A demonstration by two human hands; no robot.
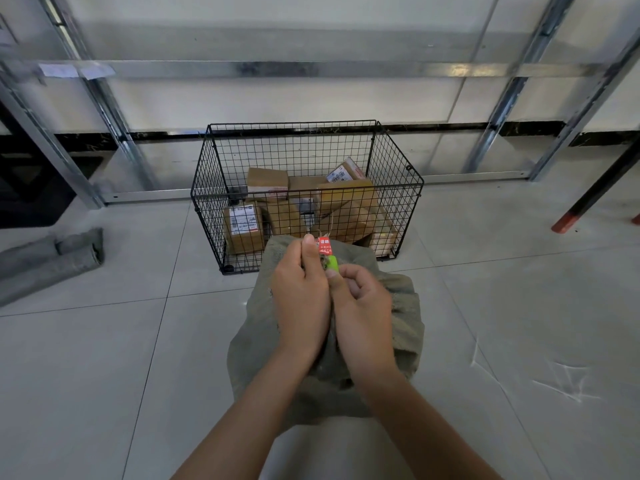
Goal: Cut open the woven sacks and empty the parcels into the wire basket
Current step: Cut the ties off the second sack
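Observation:
A full grey-green woven sack (401, 317) stands on the floor tiles right in front of me, its neck tied with twine and carrying a red tag (325, 246). My left hand (300, 292) grips the gathered neck just below the tag. My right hand (363, 306) holds a small bright-green cutter (332, 264) against the tie, thumb on it. Behind the sack stands the black wire basket (394, 188), holding several brown cardboard parcels (266, 180). The sack's mouth is hidden under my hands.
Flat grey sacks (52, 258) lie rolled on the floor at the left. Metal shelving uprights (114, 109) and a rail run along the white wall behind the basket. A black table leg with a red foot (588, 202) stands at the right.

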